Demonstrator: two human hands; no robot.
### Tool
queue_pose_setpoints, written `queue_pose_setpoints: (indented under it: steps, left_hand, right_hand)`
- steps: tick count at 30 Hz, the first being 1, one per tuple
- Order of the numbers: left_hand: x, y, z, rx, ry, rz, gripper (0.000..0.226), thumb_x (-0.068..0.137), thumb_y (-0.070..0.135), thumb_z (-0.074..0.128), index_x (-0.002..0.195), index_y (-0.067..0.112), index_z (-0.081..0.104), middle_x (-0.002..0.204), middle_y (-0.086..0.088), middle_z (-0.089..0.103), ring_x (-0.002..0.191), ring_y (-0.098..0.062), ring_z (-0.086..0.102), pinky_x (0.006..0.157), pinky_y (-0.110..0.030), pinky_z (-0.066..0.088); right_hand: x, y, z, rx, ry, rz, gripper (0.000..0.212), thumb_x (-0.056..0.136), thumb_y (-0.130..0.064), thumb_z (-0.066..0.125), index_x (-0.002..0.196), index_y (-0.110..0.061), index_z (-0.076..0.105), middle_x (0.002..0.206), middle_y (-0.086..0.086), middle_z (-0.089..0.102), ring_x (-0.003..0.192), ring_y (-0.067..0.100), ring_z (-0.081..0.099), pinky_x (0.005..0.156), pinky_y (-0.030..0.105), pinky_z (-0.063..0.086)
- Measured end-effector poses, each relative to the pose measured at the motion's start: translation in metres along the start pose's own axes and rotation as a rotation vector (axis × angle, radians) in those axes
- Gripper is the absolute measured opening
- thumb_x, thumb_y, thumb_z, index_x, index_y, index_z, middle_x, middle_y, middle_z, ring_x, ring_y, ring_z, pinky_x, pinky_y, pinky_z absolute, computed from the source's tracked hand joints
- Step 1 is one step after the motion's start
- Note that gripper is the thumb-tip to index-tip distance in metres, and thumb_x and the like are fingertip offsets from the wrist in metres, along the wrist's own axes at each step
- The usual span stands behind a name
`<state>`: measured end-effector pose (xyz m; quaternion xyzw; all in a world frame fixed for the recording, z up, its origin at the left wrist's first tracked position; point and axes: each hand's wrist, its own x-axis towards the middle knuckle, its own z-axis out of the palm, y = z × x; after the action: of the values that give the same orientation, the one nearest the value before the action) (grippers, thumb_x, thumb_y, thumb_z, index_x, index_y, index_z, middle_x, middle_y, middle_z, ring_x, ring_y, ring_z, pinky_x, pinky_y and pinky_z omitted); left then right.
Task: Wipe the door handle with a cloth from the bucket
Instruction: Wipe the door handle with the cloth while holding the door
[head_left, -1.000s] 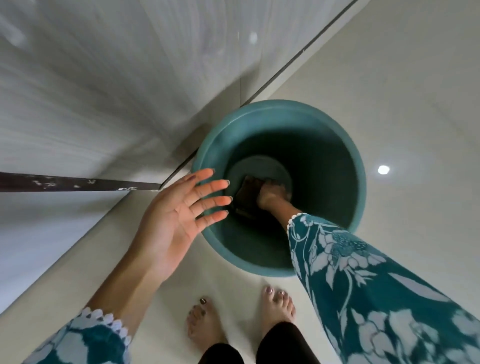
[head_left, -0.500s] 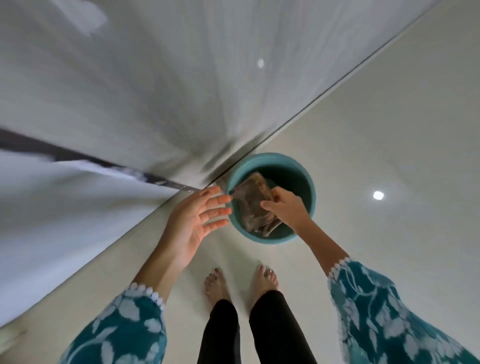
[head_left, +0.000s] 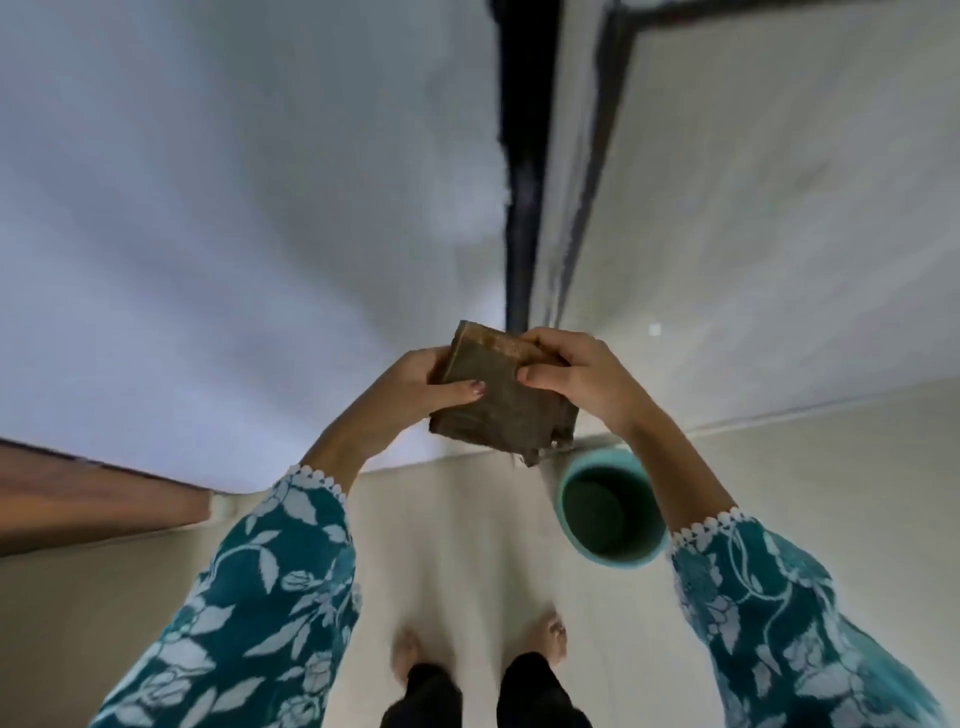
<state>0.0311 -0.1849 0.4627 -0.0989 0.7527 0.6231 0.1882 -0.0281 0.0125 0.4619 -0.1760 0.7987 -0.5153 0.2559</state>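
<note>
Bare feet (head_left: 545, 644) stand on the pale floor (head_left: 457, 545), with the teal bucket (head_left: 613, 512) just ahead to the right. Above it, the left hand (head_left: 410, 387) and right hand (head_left: 576, 376) both grip a folded brown cloth (head_left: 501, 408) between them. Beyond rises a blurred white door (head_left: 234, 208).

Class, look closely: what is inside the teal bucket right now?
The bucket shows only a dark, bare-looking interior. The cloth is held above by both hands. Whether water remains cannot be seen.
</note>
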Motion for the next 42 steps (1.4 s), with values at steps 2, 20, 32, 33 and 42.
queue_pose_setpoints:
  steps: [2,20,32,33,42]
  left_hand:
    - [-0.026,0.003,-0.029,0.035,0.154,0.033,0.015,0.083,0.017,0.068,0.098,0.019,0.067,0.098,-0.005,0.072,0.092,-0.021,0.068,0.080,-0.032,0.056]
    - [-0.269,-0.059,-0.314,-0.463,0.551,0.213,0.020,0.090,0.014,0.054,0.094,0.005,0.071,0.073,-0.005,0.072,0.081,-0.021,0.069,0.066,-0.031,0.053]
    - [-0.313,-0.111,-0.427,-0.212,1.086,0.321,0.015,0.093,0.033,0.053,0.106,0.035,0.061,0.114,0.006,0.063,0.105,-0.011,0.060,0.090,-0.034,0.051]
    - [-0.320,-0.117,-0.441,-0.169,1.138,0.331,0.016,0.092,0.034,0.053,0.106,0.038,0.059,0.113,0.010,0.062,0.104,-0.005,0.059,0.088,-0.026,0.050]
    - [-0.323,-0.137,-0.555,0.392,1.461,0.524,0.052,0.095,0.026,0.045,0.143,0.012,0.032,0.153,0.002,0.027,0.140,-0.011,0.024,0.113,-0.036,0.023]
  right_hand:
    - [0.008,-0.030,0.028,-0.143,0.104,-0.082,0.024,0.080,-0.016,0.065,0.101,-0.029,0.064,0.090,-0.007,0.067,0.086,0.014,0.062,0.082,0.028,0.048]
    - [0.058,-0.252,0.411,-0.382,0.126,-0.672,0.066,0.088,-0.040,0.058,0.145,-0.022,0.031,0.133,-0.002,0.056,0.112,0.014,0.058,0.087,0.019,0.046]
    - [0.119,-0.321,0.470,-0.527,0.176,-0.636,0.053,0.086,-0.028,0.063,0.137,-0.028,0.046,0.119,0.001,0.060,0.095,0.019,0.060,0.073,0.024,0.049]
    - [0.121,-0.327,0.470,-0.538,0.191,-0.639,0.052,0.086,-0.028,0.063,0.135,-0.029,0.048,0.117,0.000,0.062,0.094,0.019,0.060,0.072,0.026,0.050]
    - [0.129,-0.377,0.482,-0.648,0.376,-0.689,0.027,0.078,-0.016,0.070,0.099,-0.032,0.066,0.072,-0.011,0.072,0.059,0.011,0.066,0.053,0.023,0.050]
